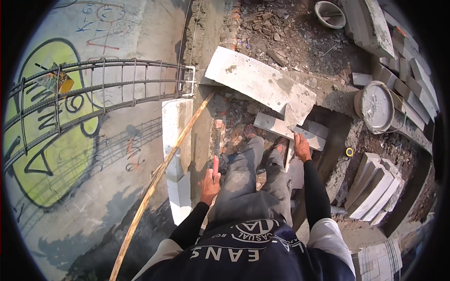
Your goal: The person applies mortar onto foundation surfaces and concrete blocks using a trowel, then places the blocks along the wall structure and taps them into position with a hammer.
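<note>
My left hand [210,187] is closed round the red handle of a hammer-like tool [216,145], its worn, reddish head pointing away from me. My right hand [302,147] grips a trowel; its mortar-smeared pointed blade [290,117] reaches toward the near right end of a large pale block [253,77]. Fingers cover the trowel's handle. Just under the blade lies a narrow grey board or slab [269,124], close to my right fingers. The big block lies slanted across the low wall ahead of my feet.
A rebar cage [103,86] juts in from the left before a painted wall [51,187]. One long wooden pole [159,173] leans near my left arm. Mortar fills a bucket [376,107] at right; block stacks [375,187] stand nearby. Another bucket [330,15] sits on rubble.
</note>
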A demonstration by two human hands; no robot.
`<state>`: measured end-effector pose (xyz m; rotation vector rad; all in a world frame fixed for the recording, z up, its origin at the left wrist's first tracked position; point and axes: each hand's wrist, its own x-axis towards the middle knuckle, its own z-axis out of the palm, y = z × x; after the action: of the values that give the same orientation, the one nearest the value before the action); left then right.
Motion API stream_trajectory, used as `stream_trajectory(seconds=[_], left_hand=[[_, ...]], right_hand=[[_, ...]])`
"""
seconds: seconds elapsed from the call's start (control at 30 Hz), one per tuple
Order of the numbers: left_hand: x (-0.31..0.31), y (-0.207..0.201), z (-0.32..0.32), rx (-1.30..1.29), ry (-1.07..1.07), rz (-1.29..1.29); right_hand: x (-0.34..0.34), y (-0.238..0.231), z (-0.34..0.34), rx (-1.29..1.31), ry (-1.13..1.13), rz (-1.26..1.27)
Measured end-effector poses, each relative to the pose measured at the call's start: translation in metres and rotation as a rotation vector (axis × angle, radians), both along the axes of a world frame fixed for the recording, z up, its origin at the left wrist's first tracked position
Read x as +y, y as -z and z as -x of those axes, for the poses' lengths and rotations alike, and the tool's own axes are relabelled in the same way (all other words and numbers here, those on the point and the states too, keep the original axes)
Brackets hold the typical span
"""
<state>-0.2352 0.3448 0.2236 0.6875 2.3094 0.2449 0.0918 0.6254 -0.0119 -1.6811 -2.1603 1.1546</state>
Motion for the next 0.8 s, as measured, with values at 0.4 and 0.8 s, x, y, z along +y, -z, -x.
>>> stream_trajectory(seconds=[0.4, 0.8], left_hand=[[-0.012, 0.013, 0.026, -0.066, -0.154, -0.164], [0.000, 0.005, 0.094, -0.068, -0.235, -0.062]], right_hand=[[-0.060, -0.088, -0.255, -0.414, -0.290, -0.423], [-0.157, -0.214, -0.209, 0.130, 1.135, 0.654]])
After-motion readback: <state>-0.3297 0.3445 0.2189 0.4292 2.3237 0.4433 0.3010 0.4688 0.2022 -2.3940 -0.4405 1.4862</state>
